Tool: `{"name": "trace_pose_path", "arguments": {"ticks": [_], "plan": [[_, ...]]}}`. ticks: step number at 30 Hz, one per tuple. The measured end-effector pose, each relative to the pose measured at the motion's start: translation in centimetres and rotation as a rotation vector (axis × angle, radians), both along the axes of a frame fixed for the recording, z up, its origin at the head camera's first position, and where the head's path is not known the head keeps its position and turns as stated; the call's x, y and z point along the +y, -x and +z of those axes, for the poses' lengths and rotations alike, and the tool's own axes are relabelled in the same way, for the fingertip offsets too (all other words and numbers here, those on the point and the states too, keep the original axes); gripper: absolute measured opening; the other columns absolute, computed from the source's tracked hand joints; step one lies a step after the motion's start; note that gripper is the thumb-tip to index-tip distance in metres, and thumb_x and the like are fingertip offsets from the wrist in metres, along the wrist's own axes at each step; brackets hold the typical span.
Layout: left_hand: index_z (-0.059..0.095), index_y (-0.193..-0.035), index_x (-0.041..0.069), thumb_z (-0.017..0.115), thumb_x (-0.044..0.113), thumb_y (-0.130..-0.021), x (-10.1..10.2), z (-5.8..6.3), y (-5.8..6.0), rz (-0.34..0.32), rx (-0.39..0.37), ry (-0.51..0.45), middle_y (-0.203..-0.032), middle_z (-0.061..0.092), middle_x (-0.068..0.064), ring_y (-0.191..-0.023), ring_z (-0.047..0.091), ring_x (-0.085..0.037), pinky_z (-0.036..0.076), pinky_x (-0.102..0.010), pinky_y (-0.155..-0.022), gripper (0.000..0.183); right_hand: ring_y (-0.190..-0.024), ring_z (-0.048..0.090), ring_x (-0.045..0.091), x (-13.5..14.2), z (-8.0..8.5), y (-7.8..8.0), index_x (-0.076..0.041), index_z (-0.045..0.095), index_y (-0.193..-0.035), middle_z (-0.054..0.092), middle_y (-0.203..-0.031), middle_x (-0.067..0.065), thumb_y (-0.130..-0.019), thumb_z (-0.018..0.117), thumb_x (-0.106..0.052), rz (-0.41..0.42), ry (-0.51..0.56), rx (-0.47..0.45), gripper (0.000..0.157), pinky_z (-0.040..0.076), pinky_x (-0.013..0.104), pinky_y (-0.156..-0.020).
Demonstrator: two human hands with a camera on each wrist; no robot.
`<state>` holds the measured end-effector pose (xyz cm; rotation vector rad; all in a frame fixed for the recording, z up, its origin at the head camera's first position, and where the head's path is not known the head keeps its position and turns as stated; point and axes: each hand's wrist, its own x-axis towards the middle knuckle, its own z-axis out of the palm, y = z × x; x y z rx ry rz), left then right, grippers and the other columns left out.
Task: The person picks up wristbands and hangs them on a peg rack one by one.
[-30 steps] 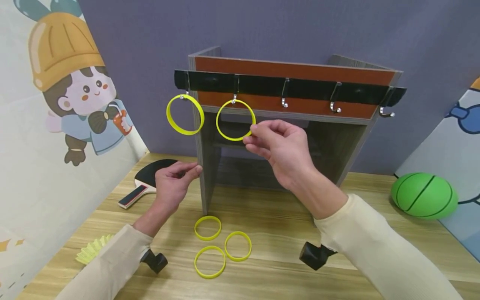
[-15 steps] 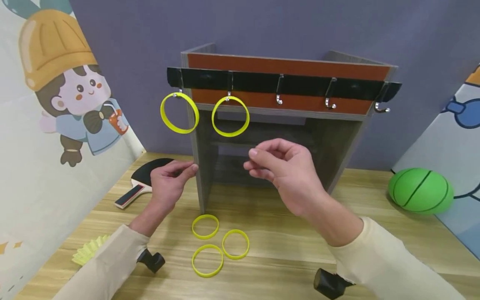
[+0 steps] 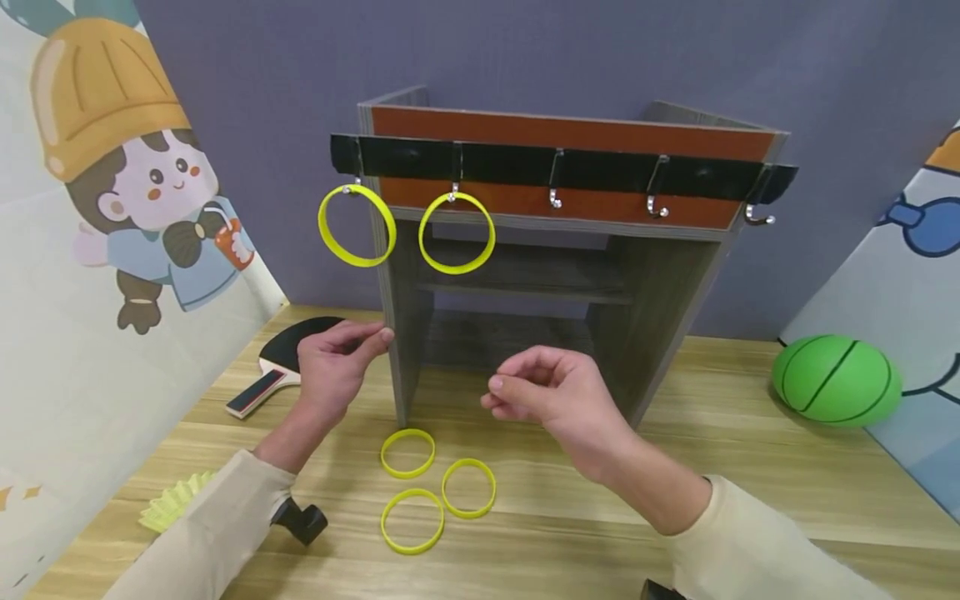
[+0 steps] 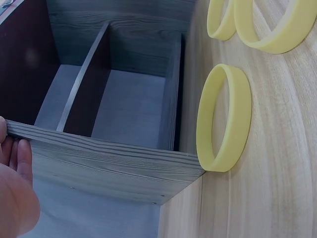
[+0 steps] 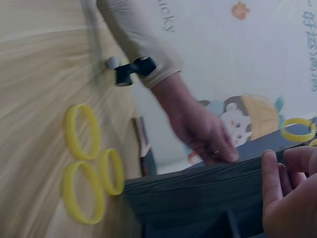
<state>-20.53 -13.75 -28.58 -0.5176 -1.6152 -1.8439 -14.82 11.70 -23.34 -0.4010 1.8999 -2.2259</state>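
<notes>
My left hand (image 3: 330,367) pinches the front edge of the left side panel (image 4: 109,158) of a small grey wooden shelf (image 3: 660,275), thumb and fingers on either side of it. My right hand (image 3: 566,408) holds nothing; its fingers are loosely curled in front of the shelf's lower opening. A black rail (image 3: 510,160) with several silver hooks crosses the shelf's top. One yellow wristband (image 3: 392,237) hangs from the leftmost hook and a second yellow wristband (image 3: 457,270) from the hook beside it. Three more yellow wristbands (image 3: 412,550) lie on the table near the shelf's left foot.
A table tennis bat (image 3: 281,364) lies left of the shelf, behind my left hand. A pale yellow pleated object (image 3: 174,502) is partly hidden by my left sleeve. To the right a green ball (image 3: 836,381) rests on the wooden table (image 3: 742,467). A grey-blue wall (image 3: 570,50) stands behind.
My right hand has let go of the wristband on the second hook and moved down, away from it. That wristband now hangs freely. The left hand has stayed on the panel edge.
</notes>
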Motion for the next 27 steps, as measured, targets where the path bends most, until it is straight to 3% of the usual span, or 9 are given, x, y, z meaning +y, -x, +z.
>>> {"name": "trace_pose_path", "arguments": {"ticks": [6, 13, 18, 27], "plan": [[0.062, -0.089, -0.025, 0.069, -0.017, -0.077, -0.3, -0.3, 0.1, -0.006, 0.000, -0.007, -0.074, 0.067, -0.006, -0.066, 0.067, -0.011, 0.057, -0.025, -0.066, 0.017, -0.079, 0.067, 0.030, -0.1, -3.3, 1.0, 0.006, 0.062, -0.091, 0.065, -0.086, 0.020, -0.081, 0.070, 0.006, 0.017, -0.097, -0.031, 0.012, 0.057, 0.041, -0.075], [0.061, -0.088, -0.026, 0.068, -0.018, -0.076, -0.3, -0.3, 0.1, -0.021, 0.012, -0.003, -0.074, 0.067, -0.007, -0.066, 0.066, -0.012, 0.057, -0.025, -0.066, 0.016, -0.078, 0.065, 0.026, 0.2, -6.1, 1.2, 0.000, 0.065, -0.086, 0.065, -0.082, 0.013, -0.080, 0.072, 0.000, 0.005, -0.204, -0.046, 0.008, 0.056, 0.040, -0.074], [0.062, -0.088, -0.025, 0.069, -0.017, -0.077, -0.3, -0.2, 0.2, -0.012, 0.017, 0.000, -0.074, 0.068, -0.006, -0.066, 0.067, -0.012, 0.057, -0.024, -0.066, 0.016, -0.072, 0.062, 0.023, 0.2, -7.5, 1.2, 0.003, 0.066, -0.089, 0.065, -0.080, 0.010, -0.080, 0.072, -0.004, 0.048, -0.280, -0.026, 0.013, 0.056, 0.039, -0.070], [0.061, -0.088, -0.025, 0.068, -0.018, -0.077, 0.0, -0.1, 0.3, -0.020, 0.015, -0.001, -0.074, 0.067, -0.006, -0.066, 0.067, -0.012, 0.057, -0.025, -0.066, 0.016, -0.070, 0.058, 0.016, 0.6, -10.6, 1.5, 0.009, 0.065, -0.090, 0.063, -0.078, 0.005, -0.078, 0.071, 0.002, 0.113, -0.455, 0.081, 0.015, 0.051, 0.022, -0.058]]}}
